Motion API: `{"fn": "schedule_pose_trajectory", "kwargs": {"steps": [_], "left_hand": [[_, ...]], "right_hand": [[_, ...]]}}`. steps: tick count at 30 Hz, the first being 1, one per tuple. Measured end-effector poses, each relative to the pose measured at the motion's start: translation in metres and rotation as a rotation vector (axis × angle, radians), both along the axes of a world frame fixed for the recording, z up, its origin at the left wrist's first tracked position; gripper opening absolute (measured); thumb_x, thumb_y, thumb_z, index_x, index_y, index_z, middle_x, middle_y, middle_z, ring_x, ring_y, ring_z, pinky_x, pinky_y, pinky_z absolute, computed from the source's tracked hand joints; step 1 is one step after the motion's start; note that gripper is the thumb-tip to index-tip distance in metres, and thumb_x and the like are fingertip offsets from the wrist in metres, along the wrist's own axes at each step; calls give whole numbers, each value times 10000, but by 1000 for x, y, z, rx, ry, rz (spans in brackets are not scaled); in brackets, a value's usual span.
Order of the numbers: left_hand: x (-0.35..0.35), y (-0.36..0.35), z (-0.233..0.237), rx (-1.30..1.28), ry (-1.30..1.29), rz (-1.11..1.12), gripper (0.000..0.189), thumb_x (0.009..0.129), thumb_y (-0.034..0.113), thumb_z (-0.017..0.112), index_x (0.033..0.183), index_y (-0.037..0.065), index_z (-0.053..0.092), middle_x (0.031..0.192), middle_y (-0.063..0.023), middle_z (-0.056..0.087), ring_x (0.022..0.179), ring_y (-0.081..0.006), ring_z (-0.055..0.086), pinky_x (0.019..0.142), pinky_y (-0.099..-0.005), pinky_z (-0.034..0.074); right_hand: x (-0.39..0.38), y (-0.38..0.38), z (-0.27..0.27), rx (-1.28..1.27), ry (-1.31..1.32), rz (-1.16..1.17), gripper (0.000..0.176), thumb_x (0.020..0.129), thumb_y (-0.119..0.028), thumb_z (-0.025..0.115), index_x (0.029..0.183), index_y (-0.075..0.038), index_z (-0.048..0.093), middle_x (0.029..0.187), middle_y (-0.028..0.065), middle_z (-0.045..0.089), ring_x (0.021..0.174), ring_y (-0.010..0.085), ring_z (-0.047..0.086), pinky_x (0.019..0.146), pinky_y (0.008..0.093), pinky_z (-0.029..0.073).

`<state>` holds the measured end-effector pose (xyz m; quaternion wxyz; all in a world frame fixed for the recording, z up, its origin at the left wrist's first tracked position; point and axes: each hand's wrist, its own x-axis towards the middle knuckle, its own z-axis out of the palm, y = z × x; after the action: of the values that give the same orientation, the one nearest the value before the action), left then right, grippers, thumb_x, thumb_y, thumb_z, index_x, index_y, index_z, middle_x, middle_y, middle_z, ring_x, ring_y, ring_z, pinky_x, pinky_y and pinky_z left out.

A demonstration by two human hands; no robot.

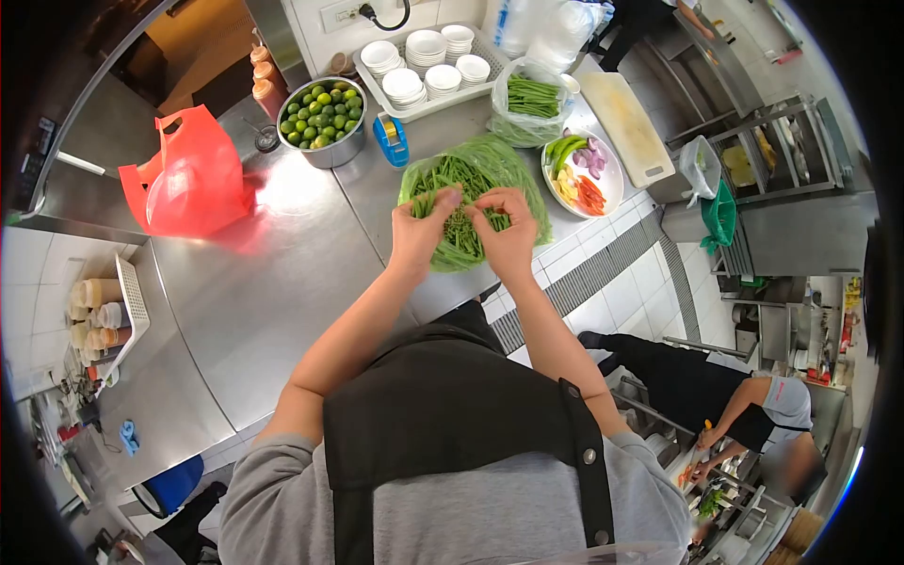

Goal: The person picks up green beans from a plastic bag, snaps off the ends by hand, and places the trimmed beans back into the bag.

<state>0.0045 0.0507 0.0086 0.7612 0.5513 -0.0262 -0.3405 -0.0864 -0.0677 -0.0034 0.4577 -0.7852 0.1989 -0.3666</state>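
Observation:
A green plastic bag (532, 202) lies spread open at the counter's edge, full of cut green bean pieces (459, 229). Over it, my left hand (421, 229) is closed on green beans (423, 203) whose ends stick out past the fingers. Close beside it, my right hand (507, 235) also has its fingers closed around green beans (497, 219). Both hands meet near the middle of the bag. Behind it stands a clear bag (508, 131) with long whole green beans (533, 95).
A plate (612, 176) of sliced vegetables and a cutting board (626, 127) sit to the right. Left are a steel bowl of limes (325, 115), a tape dispenser (391, 140) and a red bag (193, 179). A tray of white bowls (443, 80) stands behind. A co-worker (744, 405) works at right.

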Motion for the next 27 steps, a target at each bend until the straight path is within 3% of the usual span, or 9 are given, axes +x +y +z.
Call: {"fn": "schedule_pose_trajectory", "kwargs": {"steps": [3,6,12,15,18,21,24,25,27], "left_hand": [[8,-1,0,-103,39,57,241,916,211,751,1042,6,750,655,77,538,502,-10,357,451,-218,234],[8,0,3,-124,31,60,241,914,219,755,1032,9,751,635,82,514,496,-15,340,454,-220,223],[5,3,-2,-114,32,46,236,929,215,737,1027,1,747,613,91,474,489,-20,312,462,-225,208],[7,5,-2,-145,40,5,242,944,212,716,1041,-9,738,595,95,437,486,-23,303,463,-226,199],[10,8,-3,-150,15,-42,259,978,226,668,1073,-11,715,616,71,473,491,-25,306,464,-230,204],[10,7,2,-140,-3,-42,263,996,231,641,1084,-8,707,733,22,591,497,-19,308,463,-224,219],[12,11,2,-145,-11,-77,260,1001,229,632,1081,-7,708,910,-32,678,498,-14,310,462,-214,234],[12,12,2,-149,-13,-98,261,1002,229,629,1081,-7,708,972,-50,698,498,-13,311,462,-211,239],[11,11,5,-125,-6,-87,270,1003,231,629,1105,-6,709,843,-9,657,492,-16,301,461,-217,226]], "right_hand": [[4,12,0,-59,-1,28,167,763,-33,802,878,-41,681,964,71,659,858,183,598,740,295,465],[5,15,9,-19,42,63,167,749,-34,805,859,-27,680,928,94,652,872,231,623,765,333,491],[17,18,19,141,41,127,134,814,-59,783,891,-11,684,821,59,649,746,150,609,684,275,479],[18,-1,1,927,36,238,104,855,-97,766,858,-23,692,792,32,643,667,108,560,636,250,449],[14,-16,-11,1246,23,124,93,881,-116,747,864,-36,702,817,27,651,657,86,525,609,232,421],[8,-39,-26,868,386,16,117,883,-100,731,962,-18,702,877,31,668,701,95,547,644,234,449],[3,-33,-26,335,255,63,158,860,-86,740,997,-17,703,954,29,676,764,111,578,675,251,474],[4,-32,-22,394,215,105,161,849,-85,748,990,-20,706,961,30,674,779,119,586,682,259,480],[6,-31,-11,514,131,184,167,827,-83,763,976,-24,713,974,31,668,809,136,601,697,275,493]]}}
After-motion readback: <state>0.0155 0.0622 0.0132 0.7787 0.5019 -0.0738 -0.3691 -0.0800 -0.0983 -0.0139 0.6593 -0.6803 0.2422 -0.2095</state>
